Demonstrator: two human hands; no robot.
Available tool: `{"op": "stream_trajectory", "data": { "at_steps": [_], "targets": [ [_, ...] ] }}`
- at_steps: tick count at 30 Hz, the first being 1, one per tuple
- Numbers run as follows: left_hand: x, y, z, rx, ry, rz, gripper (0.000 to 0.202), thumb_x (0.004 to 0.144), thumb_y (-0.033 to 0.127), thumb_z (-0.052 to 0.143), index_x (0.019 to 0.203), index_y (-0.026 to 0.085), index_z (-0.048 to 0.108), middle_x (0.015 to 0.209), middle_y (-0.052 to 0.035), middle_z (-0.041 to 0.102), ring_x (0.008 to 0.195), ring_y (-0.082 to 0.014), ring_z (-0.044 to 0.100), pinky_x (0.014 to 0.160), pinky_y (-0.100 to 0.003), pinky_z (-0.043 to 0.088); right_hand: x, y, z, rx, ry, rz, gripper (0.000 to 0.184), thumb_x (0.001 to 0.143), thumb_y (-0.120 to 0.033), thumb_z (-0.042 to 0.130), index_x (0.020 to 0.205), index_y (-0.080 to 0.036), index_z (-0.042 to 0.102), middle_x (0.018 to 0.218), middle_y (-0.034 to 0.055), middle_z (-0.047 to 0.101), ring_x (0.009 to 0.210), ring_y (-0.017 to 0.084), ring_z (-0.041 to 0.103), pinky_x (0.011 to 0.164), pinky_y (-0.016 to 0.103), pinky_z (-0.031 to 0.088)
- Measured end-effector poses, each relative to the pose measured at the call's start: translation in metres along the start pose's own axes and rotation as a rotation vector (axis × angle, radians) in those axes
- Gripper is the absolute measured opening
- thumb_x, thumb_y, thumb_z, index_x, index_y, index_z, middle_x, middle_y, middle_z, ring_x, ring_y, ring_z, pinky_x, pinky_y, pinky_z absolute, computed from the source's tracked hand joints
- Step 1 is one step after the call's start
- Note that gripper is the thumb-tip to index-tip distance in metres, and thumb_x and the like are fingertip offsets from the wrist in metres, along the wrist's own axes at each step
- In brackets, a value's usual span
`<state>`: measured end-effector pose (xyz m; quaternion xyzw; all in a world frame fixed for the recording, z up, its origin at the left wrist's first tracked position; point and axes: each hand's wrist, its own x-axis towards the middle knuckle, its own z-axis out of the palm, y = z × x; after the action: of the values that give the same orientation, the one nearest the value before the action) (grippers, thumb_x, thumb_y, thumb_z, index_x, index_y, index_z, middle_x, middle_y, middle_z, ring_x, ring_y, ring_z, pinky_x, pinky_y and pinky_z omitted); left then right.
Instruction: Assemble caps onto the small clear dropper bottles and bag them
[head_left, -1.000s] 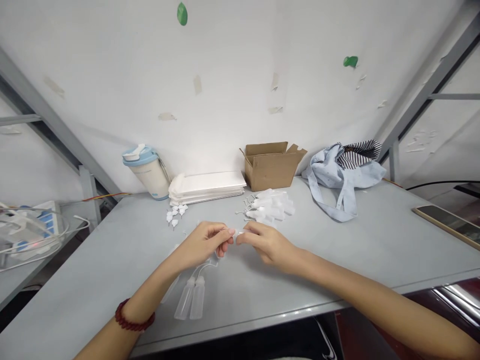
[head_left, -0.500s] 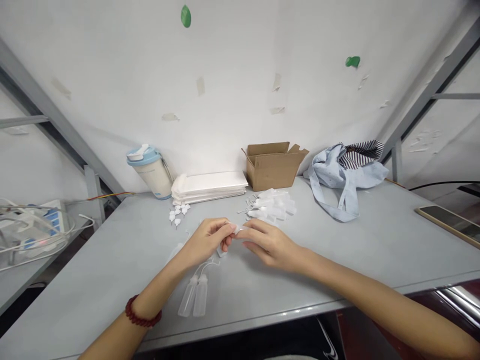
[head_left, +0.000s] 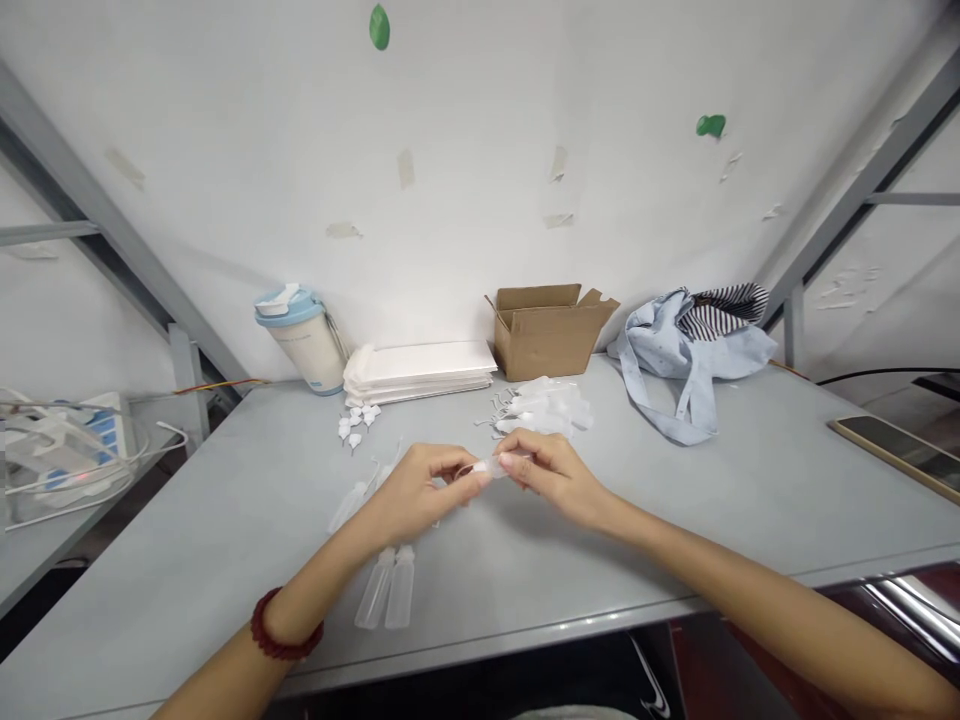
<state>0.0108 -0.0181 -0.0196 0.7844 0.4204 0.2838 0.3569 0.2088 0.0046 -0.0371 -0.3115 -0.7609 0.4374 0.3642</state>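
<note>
Between my two hands, over the middle of the table, is a small translucent squeeze bottle (head_left: 495, 466). My left hand (head_left: 416, 490) is closed, its thumb and fingers pinching the white cap end. The body end is pinched by my right hand (head_left: 559, 478), whose fingers cover much of it. Two similar bottles (head_left: 388, 588) lie side by side beneath my left wrist, their upper ends partly hidden by it. More bottles (head_left: 346, 507) show beyond the left forearm. Past my hands lies a pile of bottles with thin curved tips (head_left: 544, 408). Several small white caps (head_left: 358, 422) sit at the back left.
Along the wall stand a blue-lidded tumbler (head_left: 300, 345), a stack of white packets (head_left: 424, 370), an open cardboard box (head_left: 551, 345) and a light blue cloth bag (head_left: 675, 350). A phone (head_left: 900, 452) lies at right. Cables and a power strip (head_left: 90, 450) are at left.
My right fingers have closed around the bottle's body, where they were more stretched out. Both hands have shifted slightly right, and the bottle now shows between them.
</note>
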Motion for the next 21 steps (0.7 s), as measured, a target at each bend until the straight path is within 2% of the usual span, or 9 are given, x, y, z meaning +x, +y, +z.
{"op": "stream_trajectory", "data": {
  "at_steps": [2,4,7,11,14,17,21],
  "targets": [
    [0.000,-0.002,0.005,0.213,0.108,0.153,0.021,0.086,0.027,0.049,0.071,0.015,0.059,0.066,-0.0004,0.055,0.060,-0.0111,0.048,0.057,-0.023,0.037,0.003,0.002,-0.001,0.195,-0.034,0.153,0.033,0.087,-0.043,0.048,0.066,-0.017,0.046,0.052,-0.0056,0.039,0.044,0.007,0.035,0.042,0.021,0.027],
    [0.000,-0.004,0.009,0.324,0.177,0.248,0.016,0.086,0.024,0.049,0.076,0.015,0.058,0.069,-0.0012,0.055,0.061,-0.0114,0.048,0.057,-0.023,0.037,0.006,0.005,-0.001,0.318,-0.047,0.244,0.037,0.085,-0.045,0.051,0.062,-0.019,0.039,0.051,-0.0070,0.035,0.041,0.006,0.030,0.040,0.021,0.023],
    [0.001,-0.004,0.009,0.286,0.167,0.192,0.016,0.087,0.026,0.048,0.078,0.015,0.057,0.069,-0.0008,0.056,0.062,-0.0116,0.049,0.054,-0.021,0.036,0.006,0.005,0.001,0.319,-0.031,0.228,0.037,0.085,-0.046,0.051,0.064,-0.018,0.042,0.053,-0.0067,0.037,0.042,0.006,0.031,0.042,0.021,0.025],
    [0.001,0.003,0.002,0.106,0.055,0.000,0.031,0.090,0.035,0.043,0.069,0.016,0.056,0.064,0.0006,0.057,0.060,-0.0111,0.051,0.053,-0.020,0.037,0.001,-0.001,0.004,0.115,0.015,0.078,0.029,0.088,-0.042,0.048,0.080,-0.015,0.055,0.056,-0.0048,0.041,0.050,0.008,0.037,0.046,0.021,0.030],
    [-0.001,0.008,-0.001,-0.055,-0.009,-0.097,0.036,0.090,0.040,0.042,0.068,0.015,0.056,0.065,0.0005,0.058,0.061,-0.0114,0.055,0.058,-0.021,0.041,-0.002,-0.001,0.005,-0.067,0.058,-0.045,0.023,0.091,-0.035,0.046,0.089,-0.015,0.058,0.064,-0.0013,0.051,0.056,0.009,0.046,0.051,0.021,0.036],
    [-0.001,0.010,-0.002,-0.163,-0.030,-0.140,0.033,0.087,0.043,0.047,0.073,0.016,0.059,0.068,0.0005,0.059,0.063,-0.0125,0.057,0.060,-0.022,0.043,-0.003,0.005,0.005,-0.253,0.100,-0.223,0.017,0.091,-0.029,0.046,0.097,-0.016,0.056,0.078,0.0038,0.061,0.065,0.012,0.054,0.057,0.023,0.043],
    [0.001,0.009,-0.003,-0.222,-0.025,-0.148,0.035,0.088,0.044,0.045,0.071,0.016,0.059,0.066,-0.0003,0.060,0.060,-0.0124,0.056,0.060,-0.024,0.044,0.000,0.013,0.004,-0.443,0.142,-0.521,0.019,0.090,-0.023,0.047,0.107,-0.017,0.051,0.081,0.0064,0.060,0.069,0.015,0.055,0.058,0.026,0.047]
  ]
}}
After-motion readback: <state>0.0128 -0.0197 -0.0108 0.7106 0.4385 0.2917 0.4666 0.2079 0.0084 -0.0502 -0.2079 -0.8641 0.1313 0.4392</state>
